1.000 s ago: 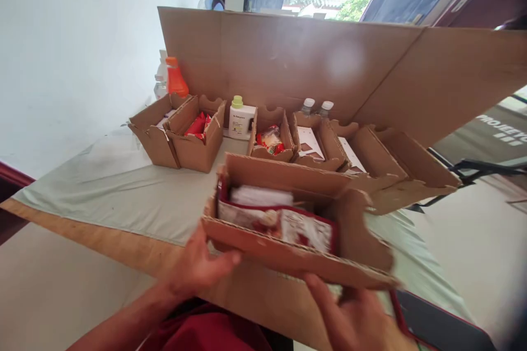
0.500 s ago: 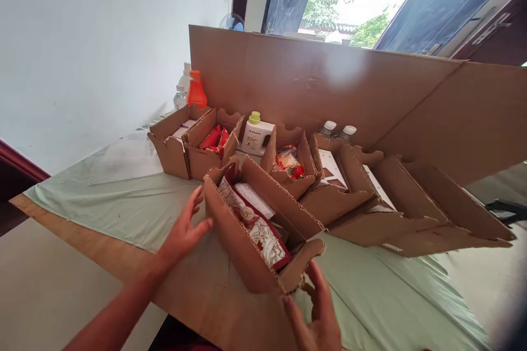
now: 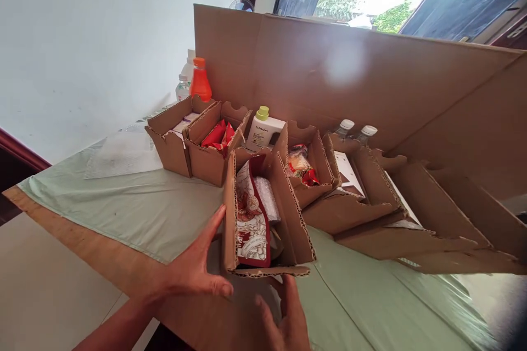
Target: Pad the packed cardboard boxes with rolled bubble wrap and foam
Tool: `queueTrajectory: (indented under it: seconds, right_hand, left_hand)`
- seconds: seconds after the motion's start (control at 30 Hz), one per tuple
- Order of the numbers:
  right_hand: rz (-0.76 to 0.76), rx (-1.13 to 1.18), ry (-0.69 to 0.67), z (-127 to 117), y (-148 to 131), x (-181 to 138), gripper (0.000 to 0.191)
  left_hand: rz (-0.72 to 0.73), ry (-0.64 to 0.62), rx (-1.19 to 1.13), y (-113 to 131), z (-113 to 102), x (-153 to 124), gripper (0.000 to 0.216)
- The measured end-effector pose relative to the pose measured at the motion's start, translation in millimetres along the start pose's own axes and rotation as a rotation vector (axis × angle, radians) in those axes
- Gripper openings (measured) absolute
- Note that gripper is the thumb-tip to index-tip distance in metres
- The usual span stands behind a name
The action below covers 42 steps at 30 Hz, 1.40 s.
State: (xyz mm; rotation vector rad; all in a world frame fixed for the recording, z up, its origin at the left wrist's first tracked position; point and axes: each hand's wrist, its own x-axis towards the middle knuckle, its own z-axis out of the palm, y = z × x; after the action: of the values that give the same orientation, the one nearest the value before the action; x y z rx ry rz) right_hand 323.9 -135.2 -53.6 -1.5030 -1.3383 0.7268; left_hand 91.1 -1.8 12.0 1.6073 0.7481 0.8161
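Observation:
An open cardboard box [image 3: 297,214] stands nearest to me on the table, its narrow end facing me. Inside lie a dark red and white printed pouch [image 3: 252,225] and a bubble-wrapped item [image 3: 267,197]. My left hand [image 3: 195,266] grips the box at its left side, fingers along the wall and thumb near the close corner. At the near end, my right hand [image 3: 286,312] has its fingertips against the box just below the rim, with its thumb apart from the fingers. The near lip partly hides those fingertips.
Behind stands a row of cardboard boxes, one with red packets [image 3: 218,136], another with a snack bag [image 3: 302,164]. A white bottle with a green cap [image 3: 263,130] and an orange bottle [image 3: 200,82] stand behind. A tall cardboard panel [image 3: 296,66] backs the row.
The box has turned so that its near end faces me more squarely. My left hand has come against its left wall, and my right hand has shifted left along its near end. The view has shifted.

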Motion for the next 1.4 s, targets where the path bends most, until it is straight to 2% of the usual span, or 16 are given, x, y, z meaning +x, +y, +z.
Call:
queueTrajectory:
  seconds: [0.1, 0.17, 0.33, 0.4, 0.47, 0.6, 0.7, 0.83, 0.93, 0.97, 1.07, 1.13, 1.4]
  right_hand:
    - [0.01, 0.034, -0.056, 7.4, -0.5, 2.4, 0.06]
    - [0.014, 0.098, -0.064, 11.4, -5.6, 18.0, 0.065]
    - [-0.006, 0.23, -0.003, 23.4, -7.9, 74.0, 0.075]
    - [0.019, 0.206, 0.014, 27.8, -0.6, 84.5, 0.074]
    - [0.036, 0.181, 0.032, 30.1, 7.4, 84.2, 0.07]
    - [-0.04, 0.058, 0.058, 21.0, 6.5, 70.8, 0.049]
    - [-0.139, -0.084, 0.087, 0.6, -20.6, 75.6, 0.039]
    - [-0.224, -0.225, 0.175, -32.4, -77.8, 124.2, 0.055]
    - [-0.164, -0.532, 0.143, -49.1, -111.3, 176.2, 0.064]
    - [-0.116, -0.661, 0.11, -52.1, -118.0, 190.8, 0.06]
    - [-0.011, -0.902, 0.053, -54.3, -125.6, 214.7, 0.028]
    - [-0.013, -0.917, 0.058, -52.2, -123.8, 212.6, 0.022]
    - [-0.078, -0.841, 0.049, -50.0, -117.9, 173.5, 0.029]
  left_hand:
    - [-0.025, -0.022, 0.009, 5.6, -7.5, -0.8, 0.119]
    - [-0.009, 0.015, 0.03, 9.2, -11.0, 7.0, 0.105]
    - [-0.032, 0.217, 0.3, 8.9, -26.3, 54.3, 0.064]
    - [-0.049, 0.311, 0.395, 4.7, -33.5, 75.0, 0.044]
    - [-0.051, 0.394, 0.448, -0.9, -38.6, 89.9, 0.035]
    - [-0.056, 0.488, 0.515, -12.9, -37.5, 98.3, 0.04]
    - [-0.085, 0.494, 0.527, -20.1, -30.9, 97.2, 0.042]
    - [-0.112, 0.465, 0.526, -24.1, -23.6, 103.2, 0.049]
    - [-0.116, 0.433, 0.52, -25.0, -21.1, 110.8, 0.05]
    - [-0.114, 0.428, 0.52, -25.7, -21.0, 112.7, 0.05]
    - [-0.107, 0.427, 0.528, -29.4, -22.9, 115.6, 0.05]
    - [-0.103, 0.429, 0.531, -32.9, -25.1, 115.3, 0.05]
    - [-0.089, 0.435, 0.56, -37.2, -26.9, 115.7, 0.046]
